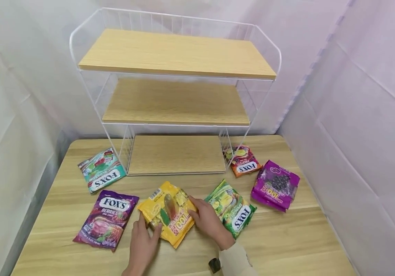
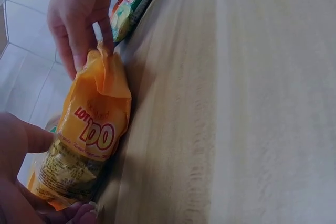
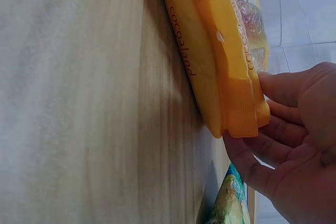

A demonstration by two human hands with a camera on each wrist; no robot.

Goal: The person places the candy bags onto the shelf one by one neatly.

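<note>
A yellow LOT 100 candy bag (image 1: 170, 212) with a mango picture lies between my two hands at the front middle of the table. My left hand (image 1: 142, 245) holds its left end, thumb on the top face and fingers at the lower side, as the left wrist view shows. On the opposite end, my right hand (image 1: 208, 220) pinches the bag's sealed edge (image 3: 239, 114) between thumb and fingers. Just right of that hand lies a green FOX'S Spring Tea bag (image 1: 233, 211), partly hidden behind it.
A three-tier white wire rack with wooden shelves (image 1: 176, 155) stands at the back. Left lie a teal FOX'S bag (image 1: 102, 170) and a purple FOX'S Berries bag (image 1: 107, 220). Right lie an orange-purple FOX'S Fruits bag (image 1: 244, 161) and a purple LOT 100 bag (image 1: 276, 186).
</note>
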